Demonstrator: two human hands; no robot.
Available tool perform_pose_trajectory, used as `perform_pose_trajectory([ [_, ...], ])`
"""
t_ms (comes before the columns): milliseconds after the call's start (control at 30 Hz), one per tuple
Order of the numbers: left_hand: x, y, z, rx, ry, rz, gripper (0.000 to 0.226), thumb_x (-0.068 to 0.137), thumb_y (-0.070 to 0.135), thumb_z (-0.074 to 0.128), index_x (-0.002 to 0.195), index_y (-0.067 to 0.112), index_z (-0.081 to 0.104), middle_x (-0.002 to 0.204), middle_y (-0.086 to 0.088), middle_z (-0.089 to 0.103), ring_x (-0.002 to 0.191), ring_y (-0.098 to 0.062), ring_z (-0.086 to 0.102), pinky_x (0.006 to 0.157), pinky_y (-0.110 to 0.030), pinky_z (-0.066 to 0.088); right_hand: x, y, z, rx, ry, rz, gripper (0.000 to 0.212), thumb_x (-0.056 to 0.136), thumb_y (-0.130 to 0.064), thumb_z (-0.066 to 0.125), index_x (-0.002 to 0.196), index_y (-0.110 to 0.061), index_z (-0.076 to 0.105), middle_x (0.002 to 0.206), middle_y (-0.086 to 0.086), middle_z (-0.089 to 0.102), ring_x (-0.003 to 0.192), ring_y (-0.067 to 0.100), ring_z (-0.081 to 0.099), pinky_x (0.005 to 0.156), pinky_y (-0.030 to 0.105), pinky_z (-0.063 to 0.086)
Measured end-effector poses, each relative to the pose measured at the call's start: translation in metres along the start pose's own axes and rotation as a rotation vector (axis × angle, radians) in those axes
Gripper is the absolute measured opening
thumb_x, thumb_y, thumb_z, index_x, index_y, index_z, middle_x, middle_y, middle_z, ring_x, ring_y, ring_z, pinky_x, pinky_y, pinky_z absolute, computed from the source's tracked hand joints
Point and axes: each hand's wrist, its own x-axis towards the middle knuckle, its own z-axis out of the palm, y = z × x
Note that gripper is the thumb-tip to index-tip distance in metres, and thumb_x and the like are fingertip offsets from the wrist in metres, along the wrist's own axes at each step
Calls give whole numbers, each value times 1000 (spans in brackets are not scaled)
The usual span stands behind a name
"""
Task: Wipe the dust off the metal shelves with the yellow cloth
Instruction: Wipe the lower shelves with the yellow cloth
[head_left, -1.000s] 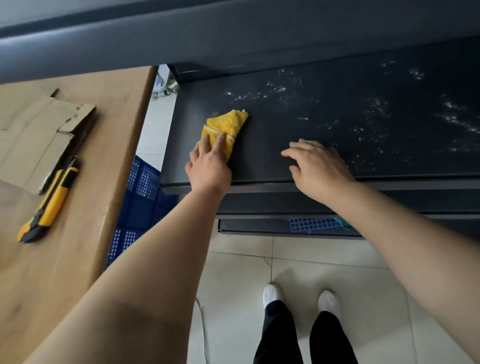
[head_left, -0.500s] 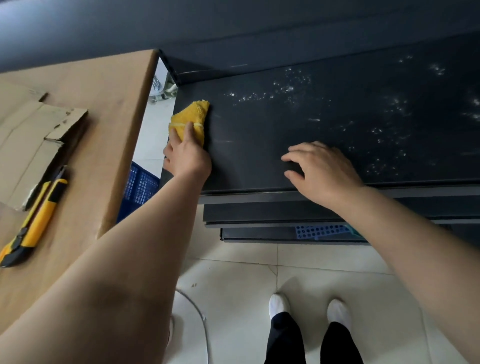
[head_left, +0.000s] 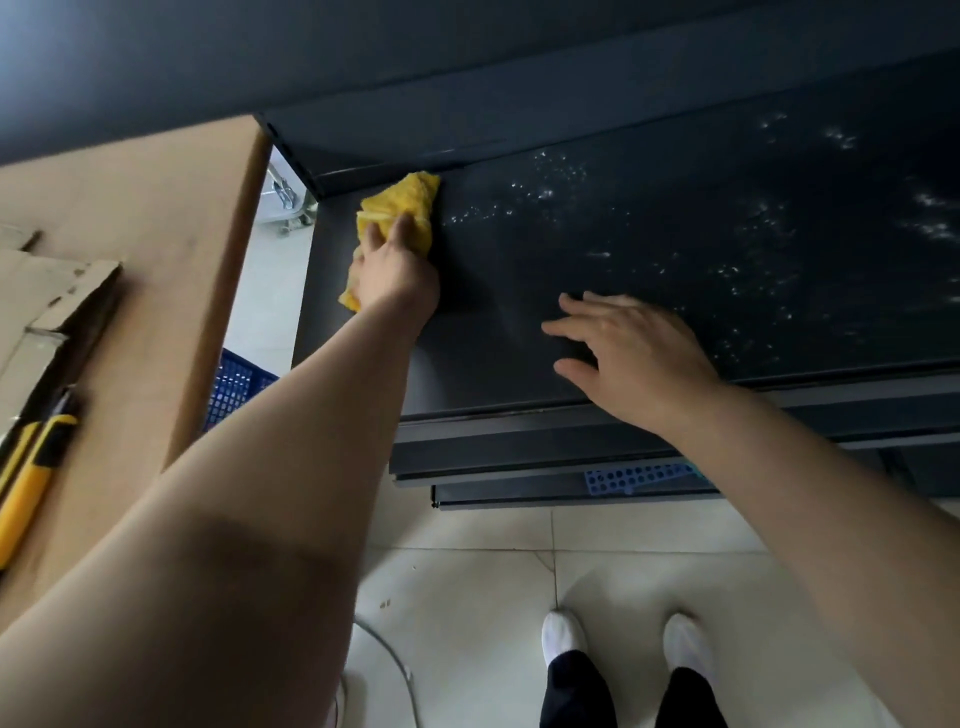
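Left hand (head_left: 395, 275), grip grasping the yellow cloth (head_left: 402, 200), at the metal shelf's (head_left: 649, 244) rear left corner; right hand (head_left: 634, 358), grip released, flat near its front edge; dust specks (head_left: 545, 194) across its right.

workshop or storeroom, by the look of it. i stand at dark metal shelving (head_left: 675, 249), several tiers, the top one speckled with dust. just left of it a wooden bench (head_left: 145, 218) carries torn cardboard (head_left: 47, 296) and a yellow utility knife (head_left: 31, 478). blue perforated crate (head_left: 236, 387) low in the gap between them. pale tiled floor (head_left: 467, 597), loose cable (head_left: 389, 660) on it.
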Motion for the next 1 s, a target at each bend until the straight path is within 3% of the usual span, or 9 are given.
perform_pose_trajectory([
  [133, -15, 34, 13, -11, -63, 111, 71, 84, 9, 43, 146, 41, 29, 158, 1, 15, 139, -32, 23, 113, -46, 21, -3, 6, -4, 14, -58, -34, 44, 94, -30, 53, 137, -35, 45, 153, -11, 31, 142, 9, 26, 109, 33, 31],
  [300, -40, 64, 27, -35, -120, 196, 74, 84, 10, 47, 147, 41, 26, 158, 2, 12, 141, -32, 20, 115, -43, 20, -16, 18, -11, 186, -2, 16, 42, 94, -6, 48, 130, -25, 57, 144, -7, 47, 137, 7, 36, 110, 32, 36],
  [433, -65, 74, 36, -60, -145, 274, 76, 83, 9, 49, 147, 40, 25, 159, 1, 11, 140, -32, 18, 114, -45, 21, -28, 25, -14, 175, 79, 54, 39, 93, -2, 47, 125, -19, 61, 140, -2, 52, 136, 12, 39, 104, 38, 42],
  [600, -86, 56, 36, -11, -103, 384, 66, 88, 16, 49, 145, 42, 27, 157, 2, 19, 137, -31, 24, 107, -46, 31, -33, 24, -18, 138, 42, 104, 37, 94, -9, 49, 127, -22, 59, 145, -3, 46, 137, 15, 37, 104, 41, 42],
  [800, -69, 15, 19, 80, -1, 171, 67, 87, 14, 45, 144, 43, 27, 154, 1, 23, 133, -32, 31, 102, -48, 33, -12, 9, -15, 91, -1, 19, 38, 94, -6, 47, 129, -19, 57, 147, -3, 44, 141, 13, 30, 107, 39, 37],
  [1000, -22, -26, -2, 101, 63, -51, 62, 88, 17, 45, 143, 40, 29, 152, -2, 27, 132, -33, 32, 102, -49, 32, 12, 3, -10, 63, 51, 0, 35, 93, -9, 52, 126, -15, 58, 137, 0, 54, 133, 18, 43, 106, 40, 40],
])
